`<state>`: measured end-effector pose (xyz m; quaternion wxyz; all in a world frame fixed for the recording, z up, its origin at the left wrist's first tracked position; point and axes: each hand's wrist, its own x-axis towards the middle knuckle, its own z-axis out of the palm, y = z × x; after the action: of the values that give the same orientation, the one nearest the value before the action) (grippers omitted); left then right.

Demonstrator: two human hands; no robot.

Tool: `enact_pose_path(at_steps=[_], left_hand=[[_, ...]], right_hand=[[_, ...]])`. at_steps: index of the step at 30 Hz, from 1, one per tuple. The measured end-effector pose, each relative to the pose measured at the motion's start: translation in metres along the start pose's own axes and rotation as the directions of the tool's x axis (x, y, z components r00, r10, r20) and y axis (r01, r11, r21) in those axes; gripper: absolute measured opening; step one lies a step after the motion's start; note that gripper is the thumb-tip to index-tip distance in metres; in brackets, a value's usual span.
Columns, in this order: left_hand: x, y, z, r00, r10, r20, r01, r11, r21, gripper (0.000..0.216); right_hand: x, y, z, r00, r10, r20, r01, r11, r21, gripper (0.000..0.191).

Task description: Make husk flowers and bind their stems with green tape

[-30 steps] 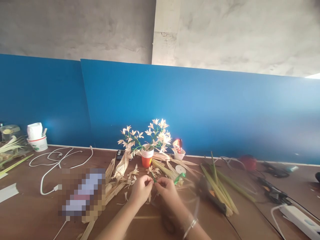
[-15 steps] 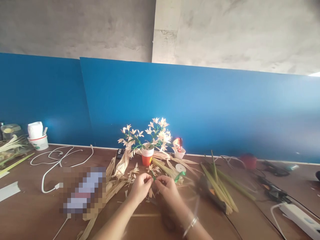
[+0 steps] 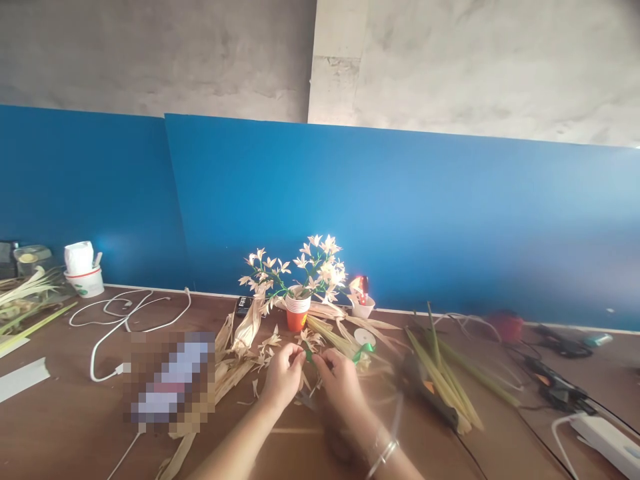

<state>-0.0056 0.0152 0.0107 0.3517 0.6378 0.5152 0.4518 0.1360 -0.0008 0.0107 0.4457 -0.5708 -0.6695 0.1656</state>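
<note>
hands work in front of the paper cup (image 3: 297, 320), on the near side: left hand (image 3: 283, 379) pinches a small green strip (image 3: 308, 352) between thumb and fingertips, right hand (image 3: 342, 381) pinches closed at its other side, tips close together. strip sits nearer than the cup, just off its right edge; exact finger contact too small to tell. pale husk flower (image 3: 313, 339) is right behind the strip, between it and the cup; cannot tell if joined. main risk: strip slips or unwinds, because the pinch is so narrow and the piece so tiny; easing off on one side could do it. pulling too hard could tear the strip, or crush petals if the flower is attached, since husk looks thin and dry. flower stems (image 3: 324, 270) rise from the cup and spread wide; a knuckle pushed forward could catch loose husks at the cup's foot and tip it, as the load looks top-heavy. green ribbon (image 3: 367, 349) and white spool (image 3: 364, 337) lie right of the cup; right sleeve-less wrist with bracelet (image 3: 386, 453) could snag trailing ribbon. dark tool (image 3: 411, 373) is further right of the cup, blurred; an outward elbow could knock it or drag its cord.
</note>
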Motion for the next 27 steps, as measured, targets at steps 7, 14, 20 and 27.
enact_pose_path(at_steps=[7, 14, 20, 27], left_hand=[[-0.001, 0.004, -0.002, 1.0, -0.005, -0.012, 0.004, 1.0, -0.019, 0.021], [0.0, 0.004, -0.002, 1.0, -0.009, -0.02, 0.007, 0.995, -0.096, 0.022], [0.001, 0.005, -0.002, 0.993, -0.071, 0.099, 0.089, 0.977, -0.194, 0.025], [-0.008, 0.025, -0.002, 0.96, -0.181, 0.215, 0.238, 0.93, -0.28, 0.025]], right_hand=[[0.002, 0.0, -0.004, 0.999, 0.037, 0.022, -0.037, 0.999, 0.011, 0.04], [0.003, 0.009, -0.003, 0.997, 0.077, -0.01, -0.077, 0.997, -0.013, 0.048], [0.004, 0.002, -0.01, 0.996, 0.081, -0.034, -0.077, 0.99, 0.118, 0.04], [0.003, -0.007, -0.013, 0.989, 0.109, 0.097, -0.14, 0.9, 0.412, 0.034]])
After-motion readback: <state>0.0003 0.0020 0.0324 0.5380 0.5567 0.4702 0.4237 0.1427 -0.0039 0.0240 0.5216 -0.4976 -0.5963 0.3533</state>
